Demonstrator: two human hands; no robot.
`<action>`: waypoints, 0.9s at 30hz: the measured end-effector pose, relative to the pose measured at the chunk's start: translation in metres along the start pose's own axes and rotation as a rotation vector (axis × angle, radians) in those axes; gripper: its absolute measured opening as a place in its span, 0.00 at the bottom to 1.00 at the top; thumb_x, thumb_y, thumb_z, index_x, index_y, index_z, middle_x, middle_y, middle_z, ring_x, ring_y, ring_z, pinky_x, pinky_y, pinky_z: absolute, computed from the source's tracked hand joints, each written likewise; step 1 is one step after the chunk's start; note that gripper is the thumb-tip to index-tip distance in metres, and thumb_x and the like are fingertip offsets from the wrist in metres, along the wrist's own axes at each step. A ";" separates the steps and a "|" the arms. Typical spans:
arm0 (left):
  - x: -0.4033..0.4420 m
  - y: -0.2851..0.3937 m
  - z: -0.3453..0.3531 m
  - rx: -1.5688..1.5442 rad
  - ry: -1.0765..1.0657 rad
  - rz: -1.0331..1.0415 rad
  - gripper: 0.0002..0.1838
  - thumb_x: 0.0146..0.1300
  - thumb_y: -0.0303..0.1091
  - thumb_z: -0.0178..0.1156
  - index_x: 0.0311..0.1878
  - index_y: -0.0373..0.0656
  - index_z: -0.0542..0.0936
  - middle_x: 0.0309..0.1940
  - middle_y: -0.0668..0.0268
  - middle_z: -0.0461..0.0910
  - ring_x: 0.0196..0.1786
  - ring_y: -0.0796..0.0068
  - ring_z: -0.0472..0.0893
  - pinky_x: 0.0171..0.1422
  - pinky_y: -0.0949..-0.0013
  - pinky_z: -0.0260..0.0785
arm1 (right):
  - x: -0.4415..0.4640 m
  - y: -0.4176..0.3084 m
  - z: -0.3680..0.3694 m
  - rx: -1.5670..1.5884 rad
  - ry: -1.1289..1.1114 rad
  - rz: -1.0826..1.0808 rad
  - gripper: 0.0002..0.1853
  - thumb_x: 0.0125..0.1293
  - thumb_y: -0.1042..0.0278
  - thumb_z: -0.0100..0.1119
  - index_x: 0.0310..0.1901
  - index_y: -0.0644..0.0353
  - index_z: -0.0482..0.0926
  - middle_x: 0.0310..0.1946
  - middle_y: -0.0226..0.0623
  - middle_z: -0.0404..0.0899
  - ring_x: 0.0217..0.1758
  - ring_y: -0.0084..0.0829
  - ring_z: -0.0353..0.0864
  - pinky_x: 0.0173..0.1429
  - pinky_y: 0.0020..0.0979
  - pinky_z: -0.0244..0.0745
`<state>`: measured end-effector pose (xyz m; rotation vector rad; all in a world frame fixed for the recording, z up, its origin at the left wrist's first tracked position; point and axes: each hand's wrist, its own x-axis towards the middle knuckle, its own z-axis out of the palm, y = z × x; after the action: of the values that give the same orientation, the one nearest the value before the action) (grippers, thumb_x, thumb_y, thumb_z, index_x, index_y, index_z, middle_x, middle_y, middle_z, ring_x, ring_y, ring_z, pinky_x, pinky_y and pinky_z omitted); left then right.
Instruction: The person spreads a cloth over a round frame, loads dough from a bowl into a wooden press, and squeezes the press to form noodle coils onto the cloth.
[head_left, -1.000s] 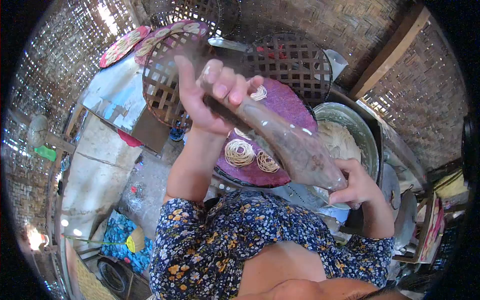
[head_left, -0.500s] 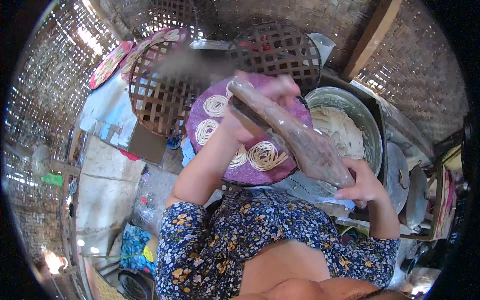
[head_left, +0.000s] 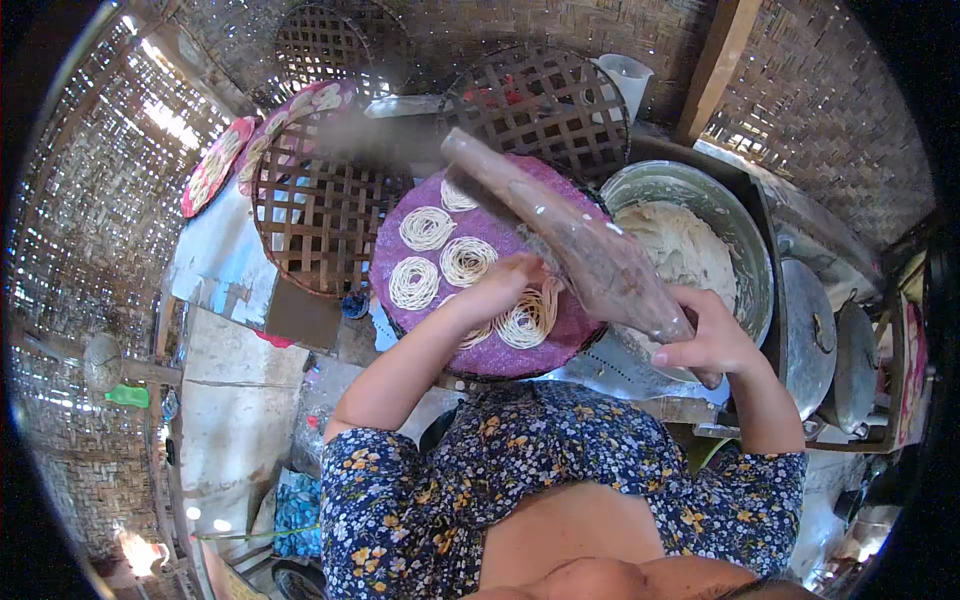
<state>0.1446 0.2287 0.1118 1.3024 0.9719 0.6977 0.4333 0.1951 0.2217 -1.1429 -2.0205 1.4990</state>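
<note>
A long, worn wooden piece [head_left: 590,245], paler at its far tip, slants over the round tray. My right hand [head_left: 715,335] is wrapped around its near end. Under its left side, my left hand [head_left: 512,285] is closed, fingertips pinching pale noodle strands [head_left: 545,298] that run down to a coiled nest [head_left: 525,325]. The wooden piece partly covers those fingertips. Several other noodle coils [head_left: 427,229] lie on the purple-covered tray [head_left: 400,315].
A large metal basin [head_left: 755,260] of pale dough [head_left: 680,250] stands to the right, beside metal lids [head_left: 805,330]. Open-weave baskets [head_left: 320,215] sit at the back and left. A white pitcher [head_left: 625,80] stands behind. A blurred dark shape [head_left: 385,138] crosses the upper middle.
My left hand has come down and toward me, from behind the wooden piece to the nearest coil. Another coil shows where my forearm was. My right hand keeps its grip.
</note>
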 end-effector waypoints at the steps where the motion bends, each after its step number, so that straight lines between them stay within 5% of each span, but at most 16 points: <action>1: -0.002 0.005 -0.003 0.220 0.005 -0.065 0.25 0.65 0.48 0.43 0.56 0.37 0.69 0.55 0.53 0.69 0.58 0.62 0.68 0.65 0.65 0.54 | 0.000 -0.001 -0.002 0.009 0.004 0.020 0.37 0.38 0.59 0.71 0.52 0.68 0.71 0.42 0.40 0.77 0.45 0.27 0.74 0.53 0.29 0.67; 3: -0.011 0.026 -0.005 0.660 0.017 -0.195 0.26 0.64 0.50 0.43 0.57 0.40 0.70 0.56 0.54 0.68 0.57 0.54 0.68 0.64 0.60 0.54 | 0.001 -0.002 -0.004 0.032 0.015 0.061 0.37 0.38 0.59 0.71 0.52 0.68 0.71 0.41 0.39 0.77 0.45 0.27 0.74 0.52 0.29 0.67; 6: -0.048 0.024 0.005 0.907 0.183 0.019 0.26 0.62 0.53 0.44 0.55 0.45 0.72 0.62 0.55 0.60 0.59 0.48 0.63 0.65 0.55 0.50 | 0.001 -0.001 -0.009 0.073 0.038 0.099 0.37 0.38 0.57 0.71 0.51 0.68 0.72 0.40 0.37 0.77 0.43 0.26 0.73 0.50 0.28 0.67; 9: -0.067 0.018 0.003 1.382 0.112 0.117 0.28 0.61 0.55 0.45 0.57 0.45 0.70 0.66 0.57 0.53 0.64 0.48 0.55 0.66 0.52 0.47 | 0.000 0.002 -0.012 0.120 0.054 0.092 0.37 0.38 0.55 0.71 0.50 0.68 0.72 0.38 0.36 0.76 0.41 0.25 0.73 0.49 0.27 0.67; 12: -0.068 0.025 -0.011 1.522 0.320 0.193 0.36 0.56 0.53 0.53 0.61 0.38 0.63 0.60 0.52 0.62 0.62 0.48 0.58 0.64 0.52 0.50 | 0.002 0.002 -0.015 0.174 0.029 0.094 0.37 0.38 0.53 0.70 0.49 0.68 0.72 0.37 0.36 0.76 0.40 0.25 0.73 0.47 0.27 0.67; 15: -0.027 0.027 -0.064 1.076 0.654 0.183 0.38 0.60 0.63 0.42 0.65 0.43 0.59 0.66 0.55 0.53 0.66 0.48 0.54 0.67 0.49 0.44 | 0.009 -0.009 -0.011 0.275 -0.059 0.115 0.36 0.40 0.50 0.69 0.49 0.67 0.72 0.34 0.34 0.75 0.38 0.24 0.73 0.42 0.25 0.69; 17: -0.021 0.093 -0.060 -0.459 0.467 0.463 0.44 0.58 0.71 0.31 0.65 0.42 0.57 0.65 0.53 0.56 0.64 0.50 0.58 0.66 0.48 0.47 | 0.021 -0.013 -0.002 0.406 -0.140 0.140 0.36 0.42 0.49 0.68 0.50 0.67 0.72 0.31 0.33 0.75 0.35 0.24 0.74 0.36 0.24 0.70; 19: -0.019 0.141 -0.061 -0.922 0.093 0.596 0.48 0.55 0.74 0.20 0.65 0.43 0.57 0.62 0.52 0.60 0.61 0.52 0.63 0.64 0.48 0.53 | 0.035 -0.009 0.009 0.444 -0.254 0.041 0.34 0.52 0.39 0.57 0.47 0.65 0.71 0.28 0.33 0.74 0.27 0.24 0.74 0.28 0.24 0.70; 21: 0.004 0.134 -0.085 -1.051 -0.122 0.841 0.45 0.57 0.72 0.24 0.64 0.43 0.60 0.45 0.60 0.76 0.48 0.60 0.75 0.57 0.51 0.61 | 0.051 -0.007 0.002 0.401 -0.429 0.092 0.33 0.58 0.35 0.49 0.45 0.64 0.72 0.27 0.34 0.75 0.25 0.25 0.74 0.27 0.25 0.71; 22: 0.014 0.129 -0.093 -0.955 -0.124 0.873 0.44 0.58 0.71 0.25 0.63 0.44 0.62 0.37 0.64 0.76 0.43 0.63 0.75 0.54 0.53 0.63 | 0.056 -0.008 0.005 0.360 -0.360 0.064 0.33 0.62 0.33 0.38 0.39 0.63 0.73 0.26 0.35 0.75 0.24 0.25 0.75 0.26 0.25 0.70; 24: 0.031 0.125 -0.096 -1.031 -0.083 0.847 0.41 0.58 0.70 0.31 0.60 0.45 0.66 0.21 0.72 0.69 0.29 0.71 0.72 0.46 0.58 0.66 | 0.070 -0.003 -0.002 0.371 -0.337 0.185 0.32 0.63 0.34 0.37 0.37 0.62 0.73 0.25 0.35 0.75 0.23 0.25 0.75 0.24 0.26 0.70; 27: 0.047 0.098 -0.103 -1.107 0.080 0.788 0.40 0.59 0.70 0.34 0.59 0.46 0.67 0.18 0.76 0.65 0.24 0.75 0.67 0.40 0.63 0.66 | 0.093 0.010 -0.007 0.225 -0.262 0.247 0.30 0.64 0.37 0.37 0.34 0.62 0.73 0.23 0.34 0.75 0.19 0.25 0.73 0.21 0.26 0.68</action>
<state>0.0842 0.3336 0.2000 0.5933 -0.0223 1.6000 0.3860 0.2733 0.2000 -1.1875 -1.8568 2.0356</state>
